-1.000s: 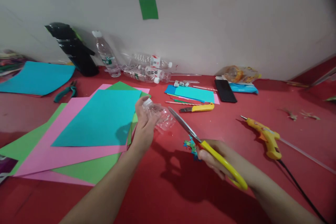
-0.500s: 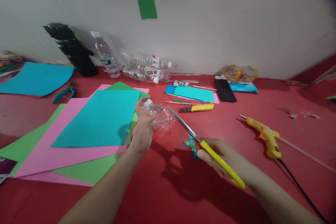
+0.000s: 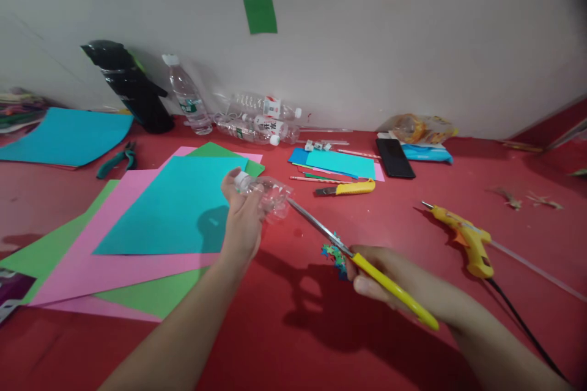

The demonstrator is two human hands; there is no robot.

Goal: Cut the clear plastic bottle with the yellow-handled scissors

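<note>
My left hand (image 3: pixel 243 214) is closed around a cut top part of a clear plastic bottle (image 3: pixel 276 195) with a white cap, its cut end facing right. In my right hand (image 3: pixel 389 278) is a pair of scissors (image 3: pixel 321 227) with yellow handles. The blades look closed, and their tip is at the rim of the bottle piece; whether it touches I cannot tell. Below the blades lies a small heap of coloured paper stars (image 3: pixel 337 256). Left of my left hand spread sheets of blue paper (image 3: pixel 169 208), pink paper (image 3: pixel 132 275) and green paper.
A yellow glue gun (image 3: pixel 468 241) with its cord lies right. Behind my hands are a yellow utility knife (image 3: pixel 351 188), a black phone (image 3: pixel 395 157) and several plastic bottles (image 3: pixel 257 122). Pliers (image 3: pixel 118 160), an upright water bottle (image 3: pixel 188 98) and a black flask (image 3: pixel 132 88) stand or lie at the left.
My left hand has moved a little left with the bottle piece, which has turned to lie more sideways. The scissors' tip has shifted slightly left and down.
</note>
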